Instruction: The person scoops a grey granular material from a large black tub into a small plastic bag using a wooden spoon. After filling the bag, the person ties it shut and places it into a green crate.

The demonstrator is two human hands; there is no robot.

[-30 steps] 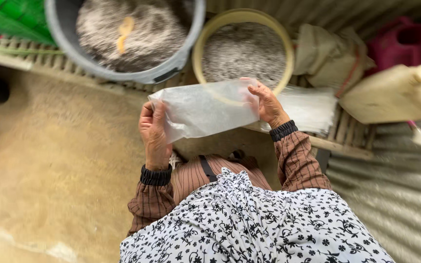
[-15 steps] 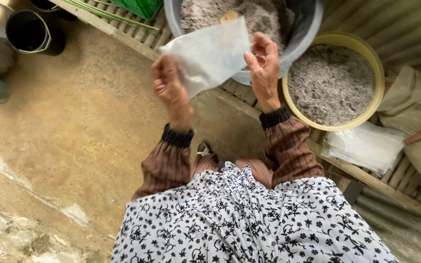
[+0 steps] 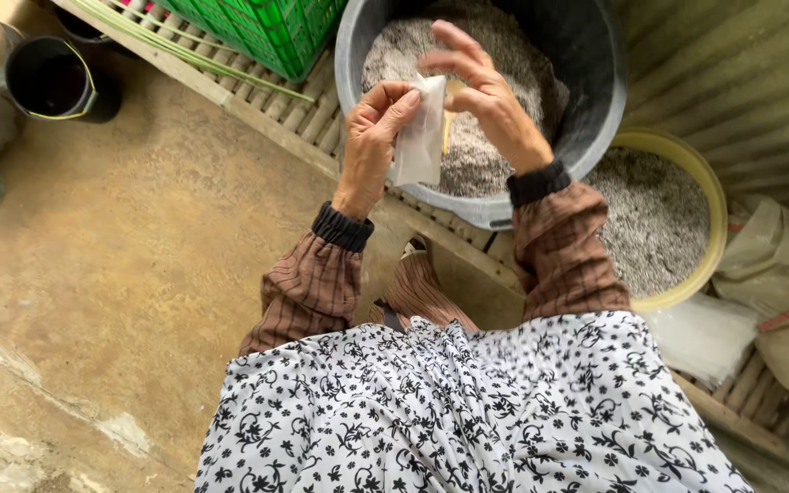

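Both hands, left hand [image 3: 378,137] and right hand [image 3: 481,96], pinch a small white plastic bag [image 3: 419,132] above a grey tub [image 3: 586,82] of pale granular mix. Beside it, a yellow-rimmed basin [image 3: 700,178] holds similar grains. The bag's contents cannot be made out.

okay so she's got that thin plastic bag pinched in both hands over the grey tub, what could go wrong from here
1. The clear plastic bag looks thin and bunched between the left hand and right hand; it might slip into the grainy mix or tear.
2. The grey tub sits on a slatted wooden platform, near its edge, so leaning on the tub could tip it.
3. Spilled grains could fall between the slats.
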